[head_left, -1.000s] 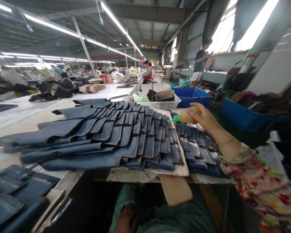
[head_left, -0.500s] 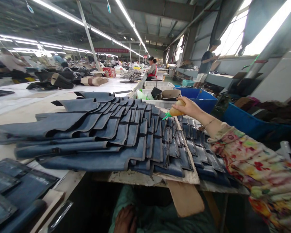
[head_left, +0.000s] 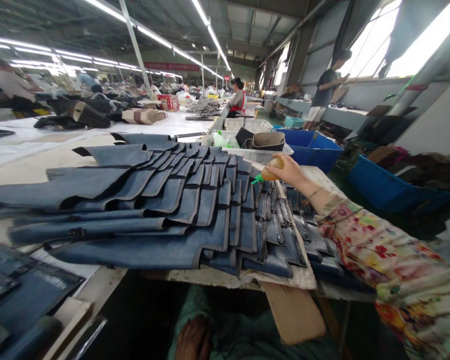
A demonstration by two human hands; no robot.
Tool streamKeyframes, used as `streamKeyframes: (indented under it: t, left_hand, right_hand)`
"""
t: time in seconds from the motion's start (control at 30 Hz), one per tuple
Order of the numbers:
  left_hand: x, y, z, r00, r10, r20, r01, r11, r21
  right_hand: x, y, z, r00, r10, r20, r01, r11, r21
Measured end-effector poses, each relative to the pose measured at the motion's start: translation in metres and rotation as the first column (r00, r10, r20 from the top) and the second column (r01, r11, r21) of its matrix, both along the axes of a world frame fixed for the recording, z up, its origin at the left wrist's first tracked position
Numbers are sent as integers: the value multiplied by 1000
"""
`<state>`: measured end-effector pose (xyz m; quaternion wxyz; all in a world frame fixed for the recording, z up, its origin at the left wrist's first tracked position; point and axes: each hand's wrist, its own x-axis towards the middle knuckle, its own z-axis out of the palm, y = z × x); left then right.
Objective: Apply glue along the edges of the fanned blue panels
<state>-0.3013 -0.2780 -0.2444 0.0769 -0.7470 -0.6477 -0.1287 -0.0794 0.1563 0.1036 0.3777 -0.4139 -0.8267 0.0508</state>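
My right hand (head_left: 290, 172) is closed around a yellowish squeeze bottle (head_left: 272, 169) with a green nozzle. The nozzle points down and left, just over the right part of a spread of overlapping blue panels (head_left: 172, 195) with dark edging. Shiny wet-looking strips (head_left: 279, 210) run along the panels near the bottle; whether the tip touches one I cannot tell. In the shadow below the table, my left hand (head_left: 193, 337) rests on green cloth over my lap, fingers lying loosely, with nothing visible in it.
More blue pieces (head_left: 26, 285) lie at the lower left. A brown board (head_left: 294, 312) juts from the table's front edge. Behind the panels stand a white bin (head_left: 262, 154) and blue bins (head_left: 307, 147). A person in a red apron (head_left: 238, 100) sits beyond; another stands at right.
My view has shifted slightly, so most of the scene sits a little differently. My right hand still holds the bottle over the panels, marginally lower in view. The left hand stays put.
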Motion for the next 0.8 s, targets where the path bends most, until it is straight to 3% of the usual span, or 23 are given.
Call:
streamKeyframes:
  t: [0.3, 0.53, 0.8]
  left_hand:
    - [0, 0, 9, 1000, -10, -4, 10, 999, 40]
    - [0, 1, 4, 1000, -1, 14, 0, 997, 81]
    - [1, -1, 4, 999, 28, 36, -28, 1000, 3]
  right_hand:
    - [1, 2, -10, 999, 28, 27, -28, 1000, -6]
    - [-1, -7, -13, 995, 61, 80, -63, 998, 16]
    - [-9, -3, -12, 995, 42, 90, -51, 994, 100]
